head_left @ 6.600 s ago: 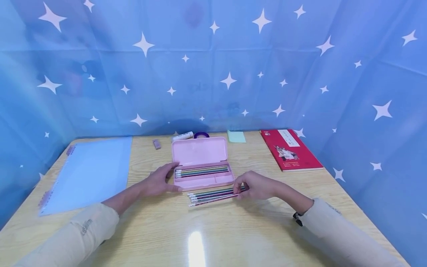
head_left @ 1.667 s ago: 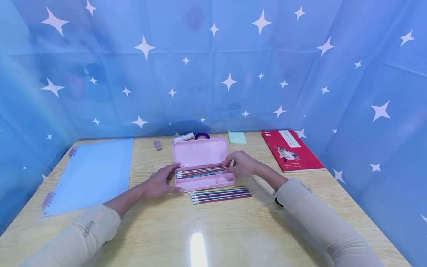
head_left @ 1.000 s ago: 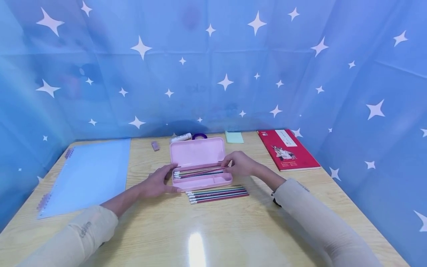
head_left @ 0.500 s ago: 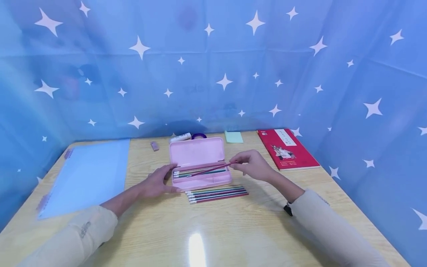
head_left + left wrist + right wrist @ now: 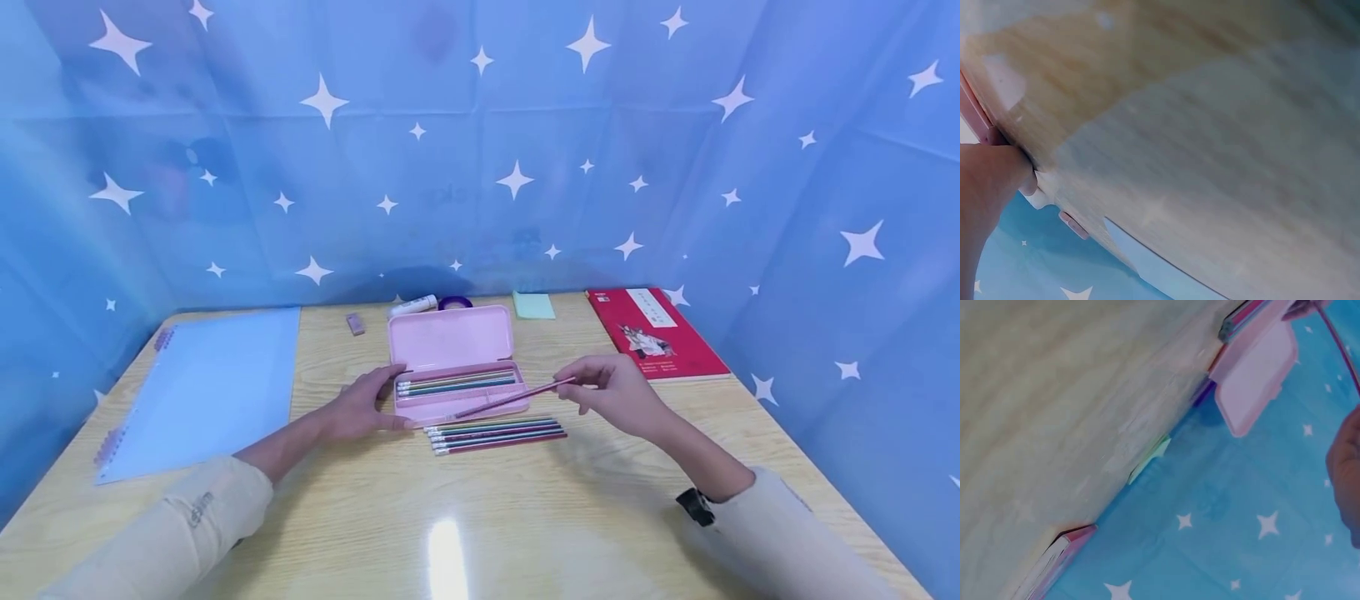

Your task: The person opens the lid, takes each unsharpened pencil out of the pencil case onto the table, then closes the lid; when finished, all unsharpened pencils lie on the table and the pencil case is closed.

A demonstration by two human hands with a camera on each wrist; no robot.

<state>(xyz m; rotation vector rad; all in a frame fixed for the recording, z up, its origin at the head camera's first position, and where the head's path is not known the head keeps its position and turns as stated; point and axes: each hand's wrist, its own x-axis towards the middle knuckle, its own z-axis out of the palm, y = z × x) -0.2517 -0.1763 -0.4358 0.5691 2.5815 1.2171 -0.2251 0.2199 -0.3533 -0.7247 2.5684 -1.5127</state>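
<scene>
One table bears the open pink case, which my left hand steadies with straight fingers against its left end; a row of pencils lies just before it. Right-hand fingers pinch a red pencil aslant over the case's front edge; I judge I'm emptying the case, so next I should lay it level beside that row.

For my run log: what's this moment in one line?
left hand steadies pink pencil case | right hand pinches red pencil | pencil row on table

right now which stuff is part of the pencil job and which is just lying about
In use: open pink plastic pencil case; red pencil pinched by right hand; row of coloured pencils on the table; left hand steadying the case.

Lying about: pale blue ring binder; red book; green sticky notes; small eraser.
</scene>
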